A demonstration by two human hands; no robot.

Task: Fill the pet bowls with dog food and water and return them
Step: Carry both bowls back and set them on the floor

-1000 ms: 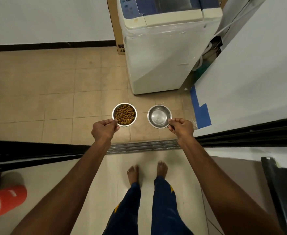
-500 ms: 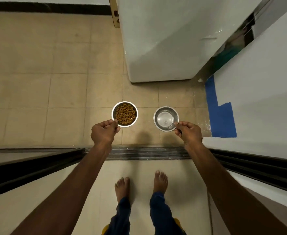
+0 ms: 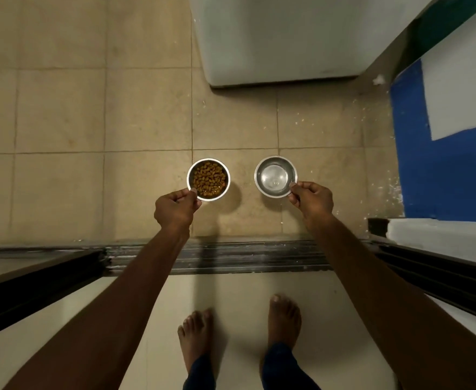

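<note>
My left hand pinches the near rim of a small steel bowl that holds brown dog food kibble. My right hand pinches the near rim of a second steel bowl with clear water in it. Both bowls are level, side by side over the beige tiled floor, and cast shadows on it. Whether they touch the floor I cannot tell.
A white washing machine stands just beyond the bowls. A dark sliding-door track crosses the floor under my forearms. A white wall with a blue painted patch is at the right. My bare feet stand on the pale floor behind the track.
The view has tilted down and moved closer to the floor. Both hands carry the bowls lower towards the tiles in front of the washing machine, with the same grip.
</note>
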